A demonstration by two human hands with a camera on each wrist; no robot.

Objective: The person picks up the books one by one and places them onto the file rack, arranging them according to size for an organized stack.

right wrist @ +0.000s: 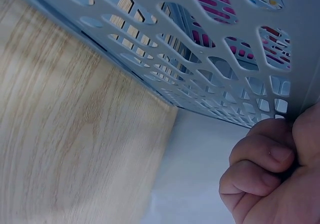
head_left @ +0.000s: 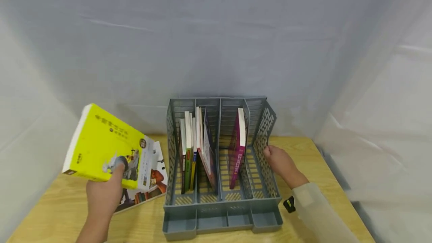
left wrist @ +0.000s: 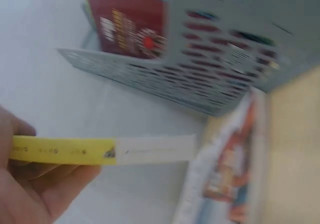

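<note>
My left hand (head_left: 104, 194) grips a thick yellow book (head_left: 104, 134) by its lower edge, thumb over the cover, raised left of a grey desktop file rack (head_left: 221, 205). In the left wrist view, the book's yellow and white spine (left wrist: 100, 150) faces the camera. Beneath it, partly hidden, a white book with a colourful picture cover (head_left: 158, 175) lies on the table. My right hand (head_left: 281, 164) holds the front edge of the rack's right side wall (head_left: 264, 134), its fingers curled in the right wrist view.
Several thin books (head_left: 189, 153) stand in the rack's leftmost slot, and others lean in the second (head_left: 207, 156). A magenta book (head_left: 239, 153) tilts in the third slot. Small trays (head_left: 212, 220) run along the rack's front. Pale sheeting (head_left: 216, 40) surrounds the wooden table (head_left: 303, 145).
</note>
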